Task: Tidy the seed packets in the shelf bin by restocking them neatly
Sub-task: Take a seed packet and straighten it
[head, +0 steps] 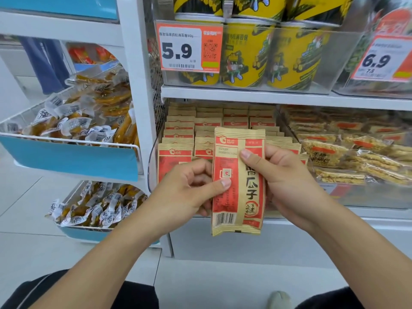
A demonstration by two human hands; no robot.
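- We are holding one seed packet [238, 181] upright between both hands, in front of the shelf bin [153, 157] and just short of its front edge.
- Our left hand [189, 188] is pinching the packet's left edge, thumb lying on its printed face and the other fingers curling behind.
- Our right hand [283, 177] is gripping the packet's right edge higher up, thumb pressing across the face near its top and fingers wrapping round the back.
- The barcode end of the packet is hanging below both hands.
- Just beyond our hands, the stocked seed packets [207, 130] are standing in rows inside the bin, tan tops showing one behind another.
- To the right of our right hand, wrapped snack bars [347, 152] are lying heaped in the neighbouring bin.
- To the left of our left hand, small sealed pouches [78, 121] are piling in a blue-fronted basket [66, 159].
- Farthest, above our hands, yellow tubs [245, 54] are sitting behind a 5.9 price tag [189, 47].
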